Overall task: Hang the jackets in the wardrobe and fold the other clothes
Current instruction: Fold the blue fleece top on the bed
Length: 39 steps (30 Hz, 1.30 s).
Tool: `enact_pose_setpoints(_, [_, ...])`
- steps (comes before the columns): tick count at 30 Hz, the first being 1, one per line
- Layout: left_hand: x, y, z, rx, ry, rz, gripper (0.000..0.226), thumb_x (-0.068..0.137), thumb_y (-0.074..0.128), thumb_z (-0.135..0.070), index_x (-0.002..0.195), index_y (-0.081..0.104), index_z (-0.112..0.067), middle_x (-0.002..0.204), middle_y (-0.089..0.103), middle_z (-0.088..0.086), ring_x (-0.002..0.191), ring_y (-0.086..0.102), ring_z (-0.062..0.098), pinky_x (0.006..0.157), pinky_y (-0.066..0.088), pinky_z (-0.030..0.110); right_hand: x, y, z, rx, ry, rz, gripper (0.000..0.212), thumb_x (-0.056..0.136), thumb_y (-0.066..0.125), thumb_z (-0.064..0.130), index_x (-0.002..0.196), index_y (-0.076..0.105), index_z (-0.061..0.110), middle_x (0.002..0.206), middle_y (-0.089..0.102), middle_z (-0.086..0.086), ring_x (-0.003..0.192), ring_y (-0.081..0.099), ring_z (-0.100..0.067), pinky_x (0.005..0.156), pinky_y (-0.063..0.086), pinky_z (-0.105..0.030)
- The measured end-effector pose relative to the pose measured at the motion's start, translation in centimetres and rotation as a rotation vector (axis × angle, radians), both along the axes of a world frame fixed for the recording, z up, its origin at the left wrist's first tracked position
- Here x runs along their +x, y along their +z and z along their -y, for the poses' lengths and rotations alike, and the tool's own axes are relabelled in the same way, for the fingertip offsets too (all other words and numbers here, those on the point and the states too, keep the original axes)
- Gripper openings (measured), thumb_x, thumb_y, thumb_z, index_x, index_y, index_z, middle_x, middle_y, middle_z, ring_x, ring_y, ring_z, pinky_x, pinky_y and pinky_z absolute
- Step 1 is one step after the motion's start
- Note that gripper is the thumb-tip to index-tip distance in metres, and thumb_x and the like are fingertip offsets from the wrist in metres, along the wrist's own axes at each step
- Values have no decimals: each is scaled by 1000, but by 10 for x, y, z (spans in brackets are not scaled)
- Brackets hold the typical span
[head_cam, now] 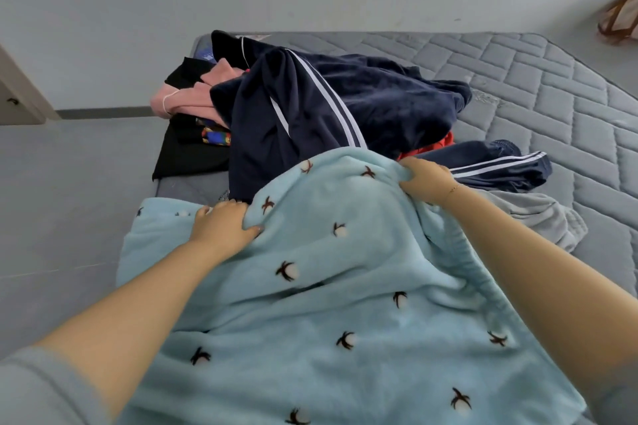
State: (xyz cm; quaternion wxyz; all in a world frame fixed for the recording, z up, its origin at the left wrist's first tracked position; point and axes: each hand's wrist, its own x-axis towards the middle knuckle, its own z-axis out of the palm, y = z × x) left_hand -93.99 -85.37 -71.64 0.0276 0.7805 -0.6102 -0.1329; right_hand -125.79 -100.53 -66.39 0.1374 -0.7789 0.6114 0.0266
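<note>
Fleece garment, pale blue with small cotton-boll motifs, spread across near end of grey quilted mattress and draped toward camera, filling lower middle of view. Left hand on its upper left part, fingers curled over a raised fold and thumb pressed in beneath, fabric bunched between them. Right hand at far upper right edge of same garment, fingers closed down over the hem, cloth gathered under the palm; thin bracelet at that wrist. Both hands well apart, fleece stretched in a soft hump between them, forearms bare and reaching forward, grey sleeves at bottom corners.

Beyond the far edge of the fleece, touching it: heap of clothes. Navy velour track jacket with white stripes on top, crumpled, just ahead of both hands. Matching navy striped piece lying flat to the right, just behind the right hand. Red-orange cloth peeking out between the two navy pieces. Pink garment at far left of heap, over black clothing with a bright printed patch. Light grey garment crumpled on mattress right of right forearm.

Tan-handled bag by pale wall at upper right. Grey floor on left.
</note>
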Motion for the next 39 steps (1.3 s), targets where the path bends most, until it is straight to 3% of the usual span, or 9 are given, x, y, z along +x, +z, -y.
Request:
enact_pose_setpoints(5, [11,25,-23,-384,39,-161,29,91,58,-39,79,42,-17,70,54,-1,71,53,28,58,34,37,-11,0,-12,-335,-28,137,19,86,56,13,105,62,13,105,64,-12,93,58,-38,81,37,-38])
enact_pose_setpoints(14, [-12,120,-126,-720,-377,-24,13,82,58,-29,85,50,-20,71,50,-6,58,36,15,47,28,25,-89,29,-130,-881,-75,520,18,73,51,-8,87,59,0,90,54,-18,86,47,-31,75,36,-38])
enact_pose_setpoints(19, [-53,92,-182,-361,-530,-86,22,75,60,-34,92,47,-33,76,58,-19,66,52,11,51,44,31,-138,-18,-230,-734,-257,515,28,65,46,-20,76,59,2,93,53,-15,92,46,-30,78,33,-34])
enact_pose_setpoints(23, [-82,41,-207,105,-581,-74,54,81,53,-40,130,34,-52,128,55,-26,112,57,5,82,42,23,-154,-59,-282,-343,-457,545,39,70,50,-25,89,65,4,125,48,-20,121,42,-38,98,34,-33])
enact_pose_setpoints(26, [-99,19,-214,162,-623,-90,50,84,47,-41,131,36,-53,126,56,-22,113,54,3,83,41,23,-155,-67,-291,-194,-683,876,41,80,50,-13,108,61,13,134,43,-9,125,42,-25,105,39,-39])
enact_pose_setpoints(30, [-104,8,-217,107,-570,-110,52,84,43,-34,131,38,-56,122,56,-27,109,54,-2,83,42,20,-154,-56,-275,-4,-979,1436,23,86,60,22,107,54,14,100,59,-6,85,58,-22,67,55,-35])
enact_pose_setpoints(32, [-103,18,-214,66,-526,-164,59,77,42,-31,127,38,-61,116,55,-39,105,52,-9,80,41,14,-158,-55,-261,-20,-1015,1335,49,86,70,20,127,45,13,116,56,-6,97,60,-22,81,55,-39])
enact_pose_setpoints(35, [-102,31,-210,45,-506,-257,62,69,43,-35,120,33,-68,95,46,-55,94,47,-17,75,37,7,-173,-46,-253,-274,-914,1232,46,83,66,0,121,50,22,113,57,-6,90,59,-15,70,50,-21])
enact_pose_setpoints(39, [-115,22,-217,232,-570,-288,44,74,44,-73,113,51,-54,105,51,-33,96,52,-9,84,44,17,-202,-56,-264,-384,-772,832,42,79,58,-6,113,57,18,116,59,-9,103,56,-24,85,45,-33])
